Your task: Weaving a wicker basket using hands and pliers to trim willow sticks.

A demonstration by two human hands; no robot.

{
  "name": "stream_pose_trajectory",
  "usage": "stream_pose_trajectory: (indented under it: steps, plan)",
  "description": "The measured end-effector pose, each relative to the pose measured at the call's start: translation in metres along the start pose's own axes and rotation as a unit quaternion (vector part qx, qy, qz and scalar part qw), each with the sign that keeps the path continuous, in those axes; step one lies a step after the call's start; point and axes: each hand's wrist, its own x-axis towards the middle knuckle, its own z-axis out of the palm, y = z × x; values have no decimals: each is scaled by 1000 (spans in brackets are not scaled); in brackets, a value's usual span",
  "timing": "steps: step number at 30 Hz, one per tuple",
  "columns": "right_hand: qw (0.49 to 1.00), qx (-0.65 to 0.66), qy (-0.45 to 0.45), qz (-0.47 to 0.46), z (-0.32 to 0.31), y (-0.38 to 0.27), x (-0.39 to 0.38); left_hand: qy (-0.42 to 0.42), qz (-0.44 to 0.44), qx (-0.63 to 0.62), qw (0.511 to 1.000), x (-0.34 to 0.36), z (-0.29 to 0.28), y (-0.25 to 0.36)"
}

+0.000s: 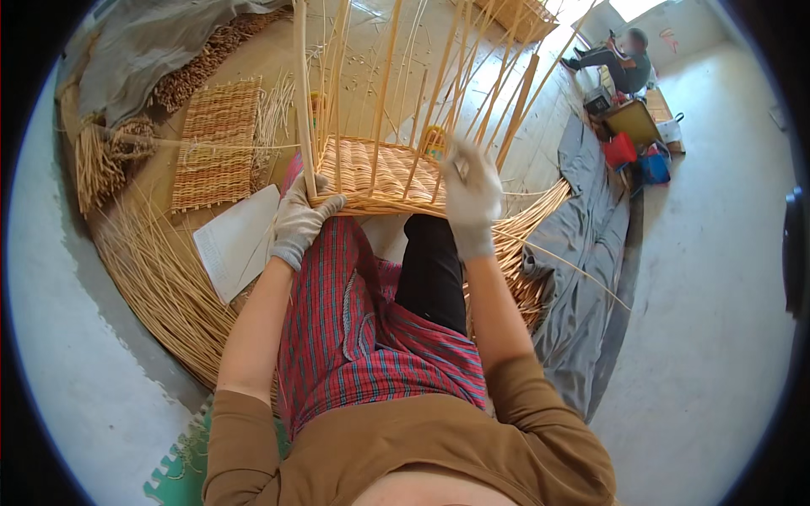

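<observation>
A woven wicker basket base (380, 160), with several tall stakes standing up from its edges, rests across my knees. My left hand (299, 219), in a pale work glove, is closed round the near left corner, beside a thick corner stake (301, 101). My right hand (471, 190), gloved and slightly blurred, is raised at the right side of the base among the stakes, fingers curled; whatever it may hold is hidden. Loose weaving strands run along the near edge and out to the right, by a bundle of long canes (531, 219).
A woven panel (215, 143), white board (232, 240), cane bundles (160, 287) and grey tarp (135, 42) lie on the left. Grey cloth (574, 278) runs along the right. A seated person (629, 72) is at the back right, beside red and blue containers (654, 169).
</observation>
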Motion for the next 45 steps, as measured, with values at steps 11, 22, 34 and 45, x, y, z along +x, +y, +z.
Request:
stream_pose_trajectory:
  steps: [11,22,34,45]
  plan:
    - [975,-68,-208,31,18,-26,77,17,397,452,799,-31,86,75]
    - [896,212,-292,259,-28,-21,-39,21,377,404,833,-11,83,54]
    - [880,327,137,317,-35,47,-60,-5,323,408,854,-27,82,62]
    - [983,108,118,89,-49,0,-41,67,379,445,808,-26,95,29]
